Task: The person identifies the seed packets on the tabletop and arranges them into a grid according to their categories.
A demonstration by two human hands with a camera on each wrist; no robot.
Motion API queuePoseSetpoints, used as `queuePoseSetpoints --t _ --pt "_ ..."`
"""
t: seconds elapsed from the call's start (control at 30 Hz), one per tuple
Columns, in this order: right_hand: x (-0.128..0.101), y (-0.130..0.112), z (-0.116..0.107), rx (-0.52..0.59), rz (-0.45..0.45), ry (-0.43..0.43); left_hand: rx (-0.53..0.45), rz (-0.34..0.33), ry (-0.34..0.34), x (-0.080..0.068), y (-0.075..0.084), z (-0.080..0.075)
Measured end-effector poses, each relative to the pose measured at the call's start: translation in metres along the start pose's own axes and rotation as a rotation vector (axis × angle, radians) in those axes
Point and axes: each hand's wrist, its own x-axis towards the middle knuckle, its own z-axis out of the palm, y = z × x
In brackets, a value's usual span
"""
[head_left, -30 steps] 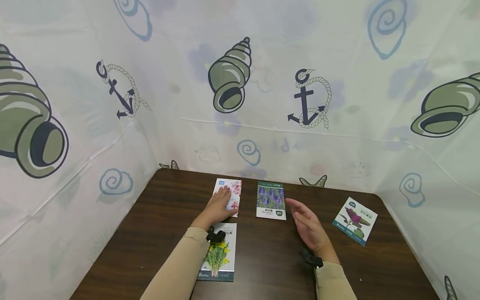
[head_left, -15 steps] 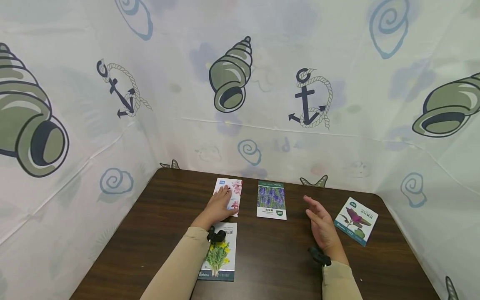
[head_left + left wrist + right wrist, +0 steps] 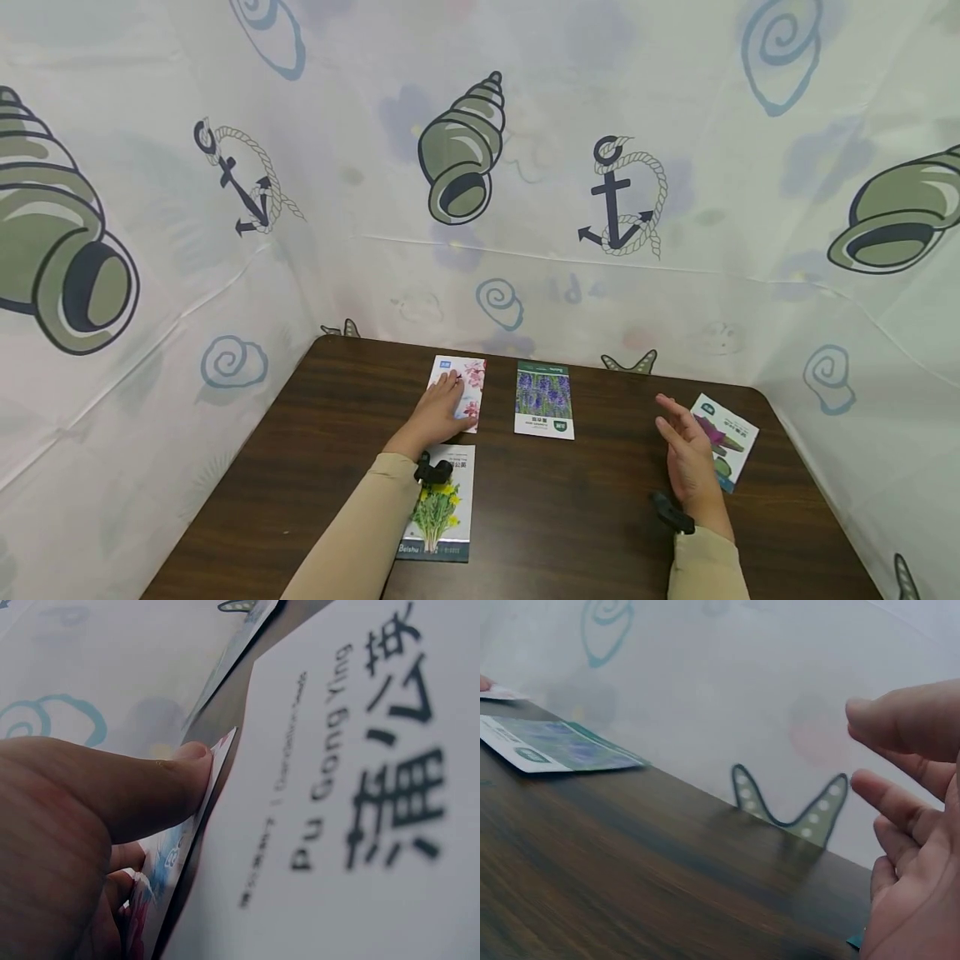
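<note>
As seen from the head view, four seed packets are laid flat on a dark wooden table point(image 3: 330, 467) walled in by a printed sheet point(image 3: 525, 167). The pink packet point(image 3: 459, 392) is set at the far middle of the table, its long axis running away from the person and leaning slightly right, and it is pressed down by the left hand point(image 3: 437, 412), whose fingers are laid straight along it. Just nearer, partly hidden under the left sleeve point(image 3: 352, 533), the yellow packet point(image 3: 442, 510) is laid along the same line. Just right of the pink one, the purple packet point(image 3: 543, 399) is placed upright and apart from both hands. The right hand point(image 3: 688, 462) is held on edge above the table, fingers loosely spread and nothing gripped, and the near corner of the magenta packet point(image 3: 731, 446), which is turned at a slant, is covered by it. From the left wrist view, only the thumb point(image 3: 150, 787) is shown flat on the pink packet's point(image 3: 169, 862) edge, with the yellow packet's point(image 3: 352, 795) printed white face filling the frame; this lettering cannot be read from the head view. From the right wrist view, the right hand's point(image 3: 915, 847) fingers are seen relaxed and apart in the air, the purple packet point(image 3: 555, 746) is seen well away across the table point(image 3: 630, 877), and a starfish print point(image 3: 791, 806) is shown on the sheet behind.
</note>
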Motion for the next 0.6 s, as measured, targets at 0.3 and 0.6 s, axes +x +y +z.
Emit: queuePoseSetpoints --t 0.3,0.6 --pt "0.002 -0.003 -0.014 -0.038 0.021 0.039 -0.027 -0.001 -0.006 0.002 -0.004 0.004" --pt "-0.003 -0.013 -0.027 -0.287 0.129 0.179 -0.041 0.004 0.004 0.000 -0.002 0.002"
